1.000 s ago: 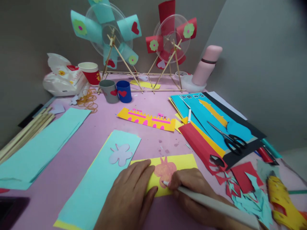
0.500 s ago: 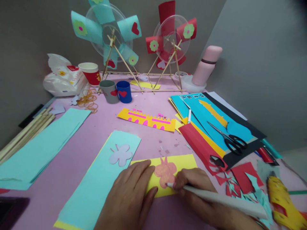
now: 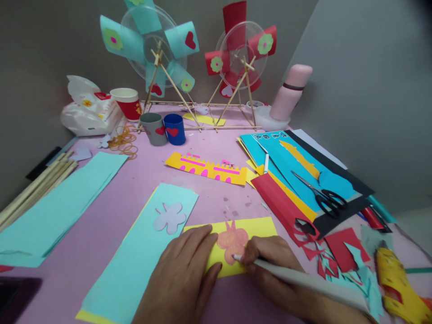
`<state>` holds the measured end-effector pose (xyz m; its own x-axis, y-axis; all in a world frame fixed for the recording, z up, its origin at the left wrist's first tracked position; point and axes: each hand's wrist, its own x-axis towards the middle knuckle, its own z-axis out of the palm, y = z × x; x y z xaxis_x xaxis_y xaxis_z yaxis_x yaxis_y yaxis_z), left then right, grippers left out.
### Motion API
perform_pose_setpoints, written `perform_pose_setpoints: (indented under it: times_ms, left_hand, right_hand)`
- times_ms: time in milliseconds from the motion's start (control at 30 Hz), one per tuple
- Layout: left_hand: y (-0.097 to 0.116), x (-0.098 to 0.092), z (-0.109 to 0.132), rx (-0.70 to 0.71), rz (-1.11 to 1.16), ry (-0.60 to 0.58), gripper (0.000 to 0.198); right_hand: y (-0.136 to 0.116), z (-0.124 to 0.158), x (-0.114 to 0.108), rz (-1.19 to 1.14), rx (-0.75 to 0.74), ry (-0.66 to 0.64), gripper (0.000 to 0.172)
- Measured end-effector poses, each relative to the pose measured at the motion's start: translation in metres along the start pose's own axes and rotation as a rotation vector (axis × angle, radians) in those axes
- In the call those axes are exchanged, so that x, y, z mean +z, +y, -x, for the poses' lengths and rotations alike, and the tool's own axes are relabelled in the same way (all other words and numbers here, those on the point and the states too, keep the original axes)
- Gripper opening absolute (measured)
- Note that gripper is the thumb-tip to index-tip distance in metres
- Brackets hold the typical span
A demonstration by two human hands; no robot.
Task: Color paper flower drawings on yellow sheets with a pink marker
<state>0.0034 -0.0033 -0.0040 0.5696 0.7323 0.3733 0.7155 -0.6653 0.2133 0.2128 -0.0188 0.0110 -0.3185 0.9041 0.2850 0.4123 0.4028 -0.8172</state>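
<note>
A pinkish butterfly drawing [image 3: 232, 239] covers the middle of a small yellow paper [image 3: 265, 227]. My left hand [image 3: 187, 261] lies flat over the paper's left part, fingers stretched out. In my right hand [image 3: 272, 265] is a white marker [image 3: 303, 277], its tip touching the lower part of the butterfly. To the left, a light-purple butterfly cutout [image 3: 170, 218] rests on a pale blue paper strip [image 3: 135, 265], with a yellow edge showing underneath.
Scissors [image 3: 324, 195] lie on blue sheets [image 3: 280, 166] at right, near red paper scraps [image 3: 347, 247] and a yellow glue gun [image 3: 394, 279]. An orange castle cutout [image 3: 205, 168] lies ahead. Two paper pinwheels [image 3: 158, 49] stand behind small cups [image 3: 174, 129]. Wooden sticks [image 3: 40, 189] are at left.
The marker has shifted slightly, its tip a little higher on the butterfly and its rear end lower and further left. My left hand stays in place.
</note>
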Motion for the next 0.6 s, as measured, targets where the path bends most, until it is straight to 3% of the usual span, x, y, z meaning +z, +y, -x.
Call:
perform_pose_setpoints:
  times_ms: [67, 233, 400, 600]
  left_hand:
    - [0.0, 0.0, 0.0, -0.004, -0.001, -0.004, 0.033]
    - [-0.001, 0.0, 0.001, -0.004, -0.007, 0.001, 0.033]
    - [-0.001, 0.0, 0.002, -0.001, -0.001, -0.009, 0.032]
    - [0.0, -0.001, 0.001, 0.009, 0.008, -0.011, 0.031]
  right_hand:
    - [0.002, 0.004, -0.001, -0.031, 0.078, -0.003, 0.014]
    - [0.001, 0.006, 0.0, -0.053, 0.288, 0.202, 0.011]
    - [-0.004, -0.005, 0.001, 0.004, 0.101, 0.047, 0.011]
    - [-0.008, -0.011, 0.003, 0.1, 0.046, 0.033, 0.013]
